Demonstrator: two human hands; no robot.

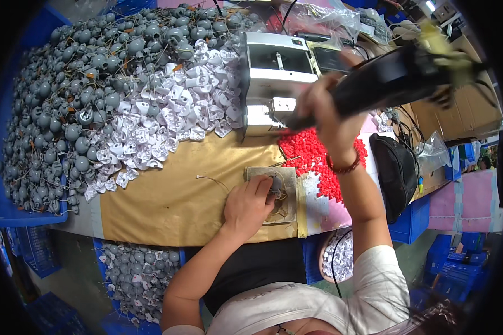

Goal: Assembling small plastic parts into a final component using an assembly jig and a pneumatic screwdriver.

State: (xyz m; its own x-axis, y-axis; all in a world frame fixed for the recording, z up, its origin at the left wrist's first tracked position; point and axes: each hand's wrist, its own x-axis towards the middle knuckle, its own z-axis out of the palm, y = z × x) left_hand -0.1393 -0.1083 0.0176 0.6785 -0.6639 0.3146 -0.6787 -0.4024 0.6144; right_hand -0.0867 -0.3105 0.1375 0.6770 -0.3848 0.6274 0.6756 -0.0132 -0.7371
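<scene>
My left hand (pixel 247 205) is closed around a small grey round part (pixel 275 185), which rests on a square metal fixture plate (pixel 285 215) at the table's front. A thin wire with a small white connector (pixel 198 177) runs out to the left of that hand. My right hand (pixel 331 114) is raised and grips a black electric screwdriver (pixel 385 72). Motion blurs the tool; it slants from upper right down to a narrow end at the lower left. Below it lies a pile of small red plastic pieces (pixel 313 153).
Grey round parts with wires (pixel 95 61) and white plastic pieces (pixel 190 100) are heaped on the left. A white-and-black machine (pixel 276 72) stands behind the plate. To the right are a black pouch (pixel 394 176) and a cardboard box (pixel 458 114). Crates of parts (pixel 140 273) sit below.
</scene>
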